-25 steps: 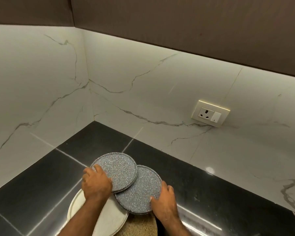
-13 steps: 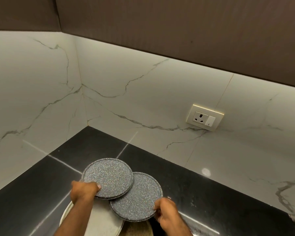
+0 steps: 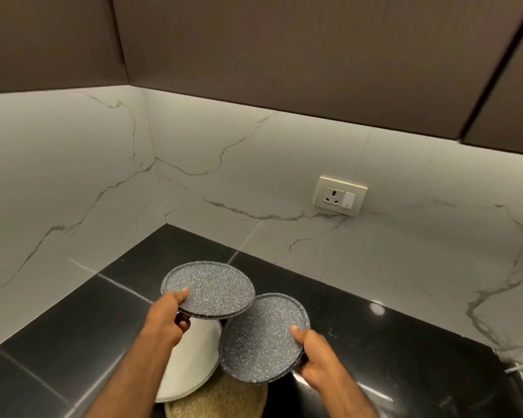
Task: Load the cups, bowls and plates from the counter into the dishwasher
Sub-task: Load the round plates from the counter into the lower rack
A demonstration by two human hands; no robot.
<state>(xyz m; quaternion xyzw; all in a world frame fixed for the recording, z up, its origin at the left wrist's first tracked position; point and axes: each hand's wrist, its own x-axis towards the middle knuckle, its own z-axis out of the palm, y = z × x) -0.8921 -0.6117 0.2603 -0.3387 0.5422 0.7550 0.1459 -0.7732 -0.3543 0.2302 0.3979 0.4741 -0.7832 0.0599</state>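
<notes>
My left hand (image 3: 166,315) grips the near rim of a grey speckled plate (image 3: 212,286), held above the counter; a second rim shows just under it, so it may be a small stack. My right hand (image 3: 317,357) holds another grey speckled plate (image 3: 261,330) by its right edge, thumb on top. The left plate overlaps the far edge of the right one. Below them a large white plate (image 3: 194,363) lies on the black counter (image 3: 88,327), partly hidden by my left arm. The dishwasher is out of view.
A round beige woven mat (image 3: 218,401) lies at the near edge under the plates. White marble walls meet in a corner behind the counter. A wall socket (image 3: 340,196) sits on the right wall. Dark cabinets hang overhead.
Both hands went from resting on the plates to gripping their rims, and the two grey plates have risen off the white plate. The view has tilted upward.
</notes>
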